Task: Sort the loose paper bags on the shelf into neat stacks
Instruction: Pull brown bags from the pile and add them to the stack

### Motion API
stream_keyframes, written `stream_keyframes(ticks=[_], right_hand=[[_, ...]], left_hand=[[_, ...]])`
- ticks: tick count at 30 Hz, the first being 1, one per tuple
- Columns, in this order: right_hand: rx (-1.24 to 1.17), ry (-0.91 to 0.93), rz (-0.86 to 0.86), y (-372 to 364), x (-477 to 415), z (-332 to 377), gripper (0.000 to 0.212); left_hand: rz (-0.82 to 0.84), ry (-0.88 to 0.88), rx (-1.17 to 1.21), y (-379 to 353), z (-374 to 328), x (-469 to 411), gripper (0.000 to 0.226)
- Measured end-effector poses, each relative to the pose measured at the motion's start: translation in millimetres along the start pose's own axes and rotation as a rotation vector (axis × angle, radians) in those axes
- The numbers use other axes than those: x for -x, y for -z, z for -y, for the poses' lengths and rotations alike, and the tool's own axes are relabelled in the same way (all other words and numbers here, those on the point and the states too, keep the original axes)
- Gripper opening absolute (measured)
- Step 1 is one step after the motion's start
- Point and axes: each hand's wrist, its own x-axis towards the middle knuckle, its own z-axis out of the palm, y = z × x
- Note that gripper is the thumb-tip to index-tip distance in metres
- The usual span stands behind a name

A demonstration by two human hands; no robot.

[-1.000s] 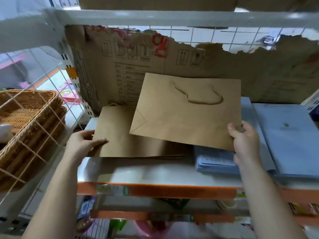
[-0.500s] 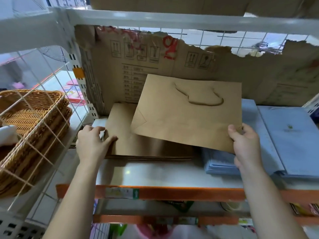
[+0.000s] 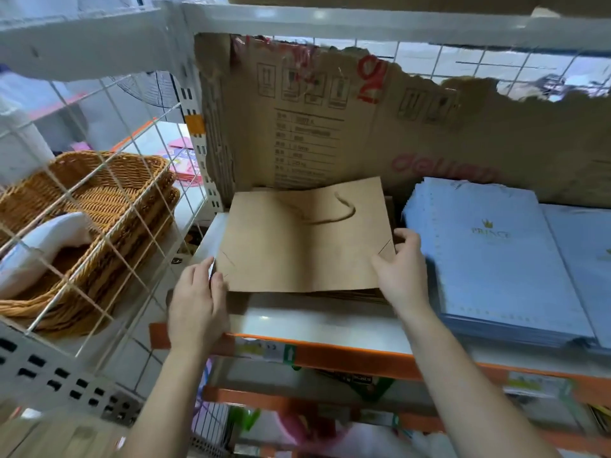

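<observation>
Right grip [image 3: 401,276]: closed on the near right corner of the top brown bag [image 3: 307,246], thumb laid over the face, fingers [image 3: 408,238] curled round the right edge.

Left grip [image 3: 198,302]: lay open and held nothing, fingers straight, tips pressed against the near left corner of the same bag.

Top brown bag: lay flat with its rope handle [image 3: 330,214] upward and toward the back. Rested roughly squared on a stack of brown bags [image 3: 360,295], of which only the front edges showed under its near right side.

Shelf [image 3: 314,320]: white, with an orange front strip. Carried the brown stack toward its left end.

Stack of blue bags [image 3: 489,266]: lay flat just to the right of the brown stack, close to the right grip. Bore a gold crown and the word PRINCE on the top bag. Flanked by a second blue stack [image 3: 582,259] at the far right.

Cardboard sheet [image 3: 330,127]: stood upright behind both stacks, top edge torn, printed with handling symbols and red marks.

Slotted white upright [image 3: 190,97]: stood at the shelf's back left corner.

Wicker baskets [image 3: 86,206]: sat nested on the neighbouring shelf to the left. Held a white bundle [image 3: 43,246], kind not made out.
</observation>
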Motion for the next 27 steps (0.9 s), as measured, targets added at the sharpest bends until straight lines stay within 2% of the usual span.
stream_keyframes(ticks=[2, 5, 7, 10, 16, 18, 23, 27], right_hand=[[0.132, 0.069, -0.031, -5, 5, -4, 0.059], [0.341, 0.186, -0.061, -14, 13, -8, 0.043], [0.476, 0.216, -0.09, -17, 17, -9, 0.035], [0.663, 0.199, -0.151, -20, 23, -11, 0.035], [0.713, 0.148, -0.185, -22, 33, -17, 0.041], [0.744, 0.135, -0.128, -17, 32, -20, 0.052], [0.663, 0.204, 0.193, -2, 37, -33, 0.087], [0.684, 0.138, 0.201, -3, 35, -37, 0.089]], left_hand=[[-0.021, 0.015, 0.007, 0, 0, 1, 0.048], [-0.021, 0.042, 0.013, -1, 2, 0, 0.05], [-0.013, 0.047, 0.007, -2, 3, 0, 0.051], [-0.008, 0.048, 0.005, -2, 4, 0, 0.051], [-0.015, 0.032, 0.015, -2, 8, 0, 0.051], [-0.011, 0.031, 0.018, -2, 8, 0, 0.051], [0.009, 0.021, 0.01, -3, 7, -1, 0.051], [0.039, 0.01, -0.005, -2, 5, -1, 0.053]])
